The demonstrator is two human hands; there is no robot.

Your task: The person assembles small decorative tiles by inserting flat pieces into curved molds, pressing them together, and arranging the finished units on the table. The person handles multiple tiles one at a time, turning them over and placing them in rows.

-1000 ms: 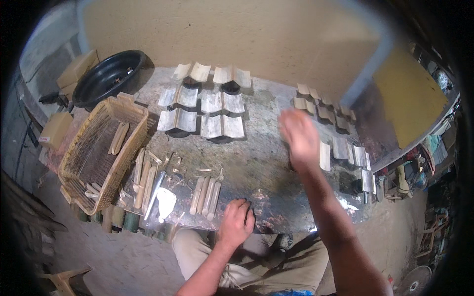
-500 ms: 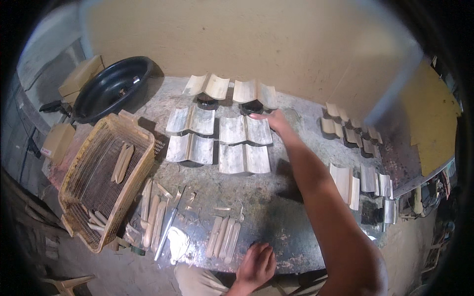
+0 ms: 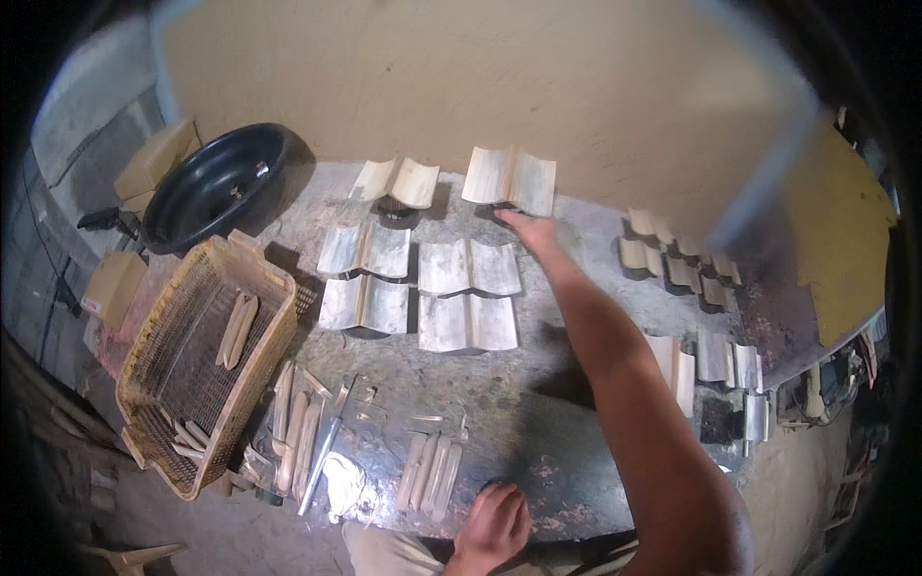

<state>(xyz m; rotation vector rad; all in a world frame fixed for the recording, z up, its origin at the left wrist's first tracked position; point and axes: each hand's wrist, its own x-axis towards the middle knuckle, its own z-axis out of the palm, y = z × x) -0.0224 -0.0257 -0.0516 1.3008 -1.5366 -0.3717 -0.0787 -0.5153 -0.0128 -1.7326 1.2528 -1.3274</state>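
My right hand (image 3: pixel 528 228) reaches across the table to a pale double-curved piece (image 3: pixel 509 180) with a seam down its middle. The hand is closed at the dark underside of this piece, which is raised above the tabletop; the fingertips are partly hidden. Left of it stands a similar pale piece (image 3: pixel 395 182) on a dark support. Several more, such as the curved piece (image 3: pixel 469 267), stand nearer in two rows. At the table's front edge my left hand (image 3: pixel 495 523) rests with curled fingers; what they hold, if anything, is hidden. Pale flat sticks (image 3: pixel 429 475) lie beside it.
A yellowish woven basket (image 3: pixel 269 317) holding sticks sits at the left, near a black basin (image 3: pixel 163 216) and cardboard boxes (image 3: pixel 115 288). A thin metal rod (image 3: pixel 325 459) lies among sticks and shavings. More curved pieces (image 3: pixel 715 357) stand at the right. A wall closes the far side.
My right hand has raised the far curved piece and shifted it slightly right and away. The left hand stays curled at the edge. The whole view has tilted slightly.
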